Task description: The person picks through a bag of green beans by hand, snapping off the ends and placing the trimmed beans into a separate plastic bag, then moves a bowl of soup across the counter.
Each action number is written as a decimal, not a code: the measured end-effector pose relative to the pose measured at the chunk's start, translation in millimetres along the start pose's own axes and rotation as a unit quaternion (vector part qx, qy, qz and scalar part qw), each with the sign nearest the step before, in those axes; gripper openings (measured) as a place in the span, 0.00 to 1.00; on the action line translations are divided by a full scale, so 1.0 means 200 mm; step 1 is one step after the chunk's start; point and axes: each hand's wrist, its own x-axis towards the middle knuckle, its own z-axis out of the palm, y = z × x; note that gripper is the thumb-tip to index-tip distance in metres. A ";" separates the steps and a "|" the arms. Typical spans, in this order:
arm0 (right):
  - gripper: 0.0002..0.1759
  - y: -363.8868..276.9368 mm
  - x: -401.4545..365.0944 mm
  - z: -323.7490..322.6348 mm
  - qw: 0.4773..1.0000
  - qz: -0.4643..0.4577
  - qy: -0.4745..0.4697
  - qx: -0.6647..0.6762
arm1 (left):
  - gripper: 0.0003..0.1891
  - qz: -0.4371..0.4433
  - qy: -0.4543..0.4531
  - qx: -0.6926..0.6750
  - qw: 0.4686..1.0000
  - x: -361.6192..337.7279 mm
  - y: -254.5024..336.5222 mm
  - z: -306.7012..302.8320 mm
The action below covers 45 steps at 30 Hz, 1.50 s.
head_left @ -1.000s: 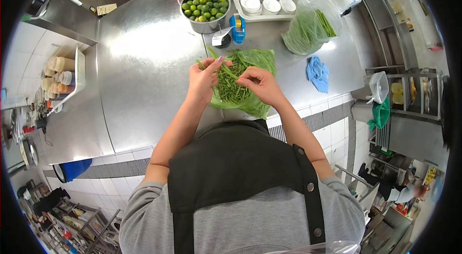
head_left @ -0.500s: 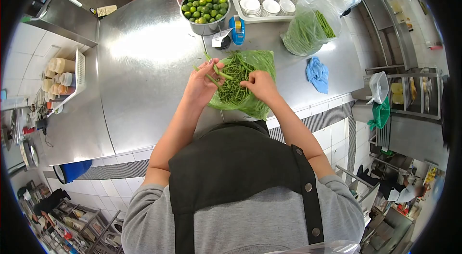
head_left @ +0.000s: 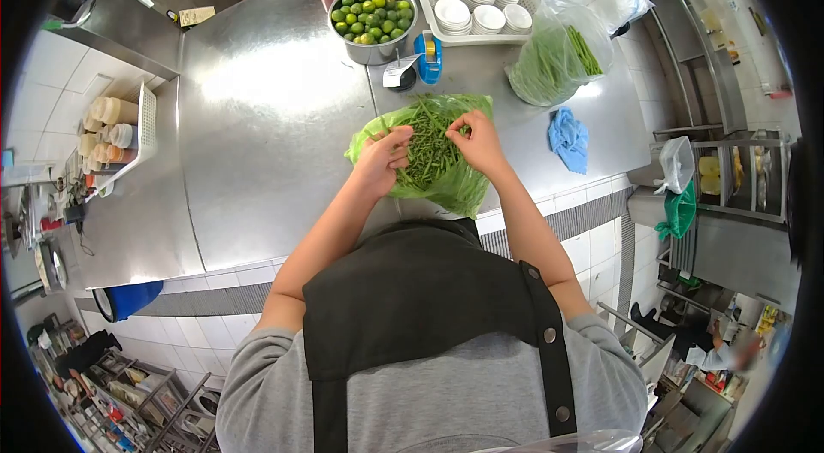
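Green beans lay in a pile on an open green plastic bag, between both hands, long axes running mostly away from the person. Left hand was curled, fingers closed on beans at the pile's left edge. Right hand was narrow, fingertips pinching beans at the far right. Beyond the hands: a white tag, print too small to read, a blue tape dispenser, and a bowl of limes. A blue cloth lay right of the right hand.
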 end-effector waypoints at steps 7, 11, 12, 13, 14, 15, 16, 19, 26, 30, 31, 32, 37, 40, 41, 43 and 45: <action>0.10 -0.07 -0.14 -0.01 0.973 0.024 -0.079 0.214 | 0.16 0.069 0.054 0.128 0.988 0.06 -0.03 0.11; 0.12 -0.05 -0.14 -0.02 0.916 0.082 -0.114 0.376 | 0.15 0.129 0.101 0.142 0.976 0.07 0.01 0.15; 0.13 -0.05 -0.14 -0.03 0.916 0.067 -0.117 0.377 | 0.15 0.133 0.096 0.138 0.977 0.07 0.01 0.14; 0.12 -0.07 -0.15 -0.03 0.928 0.048 -0.110 0.352 | 0.15 0.138 0.092 0.134 0.977 0.07 0.02 0.11; 0.12 -0.08 -0.17 -0.03 0.939 0.030 -0.102 0.327 | 0.15 0.142 0.088 0.130 0.977 0.08 0.03 0.10; 0.11 -0.10 -0.18 -0.03 0.949 0.011 -0.094 0.302 | 0.14 0.146 0.091 0.122 0.977 0.07 0.04 0.09; 0.10 -0.10 -0.17 -0.02 0.958 0.008 -0.089 0.271 | 0.14 0.149 0.094 0.116 0.978 0.07 0.04 0.09; 0.08 -0.09 -0.15 0.01 0.976 -0.002 -0.063 0.210 | 0.12 0.156 0.093 0.097 0.979 0.05 0.05 0.10; 0.10 -0.08 -0.12 0.10 0.999 -0.013 -0.026 0.020 | 0.10 0.237 0.091 0.178 0.951 -0.03 -0.01 0.15; 0.14 -0.01 -0.13 0.16 0.996 0.012 -0.040 -0.075 | 0.09 0.273 0.073 0.210 0.936 -0.06 0.05 0.20; 0.15 -0.07 -0.13 0.12 0.992 0.038 -0.072 -0.093 | 0.09 0.269 0.077 0.223 0.934 -0.07 0.08 0.21; 0.16 -0.13 -0.13 0.07 0.986 0.065 -0.105 -0.109 | 0.09 0.265 0.083 0.237 0.931 -0.08 0.10 0.21; 0.15 -0.16 -0.07 0.04 0.973 -0.050 -0.009 0.227 | 0.08 0.160 0.035 0.388 0.907 -0.10 0.12 0.20; 0.11 -0.25 -0.05 -0.04 0.941 -0.090 -0.062 0.320 | 0.08 0.115 -0.011 0.413 0.903 -0.09 0.07 0.17; 0.10 -0.26 -0.05 -0.06 0.938 -0.074 -0.099 0.324 | 0.08 0.108 -0.031 0.412 0.904 -0.08 0.05 0.16; 0.07 -0.25 -0.04 -0.08 0.931 -0.055 -0.140 0.333 | 0.09 0.068 -0.061 0.424 0.901 -0.11 0.09 0.17; 0.05 -0.23 -0.03 -0.07 0.925 -0.047 -0.150 0.345 | 0.09 0.044 -0.054 0.412 0.908 -0.13 0.11 0.19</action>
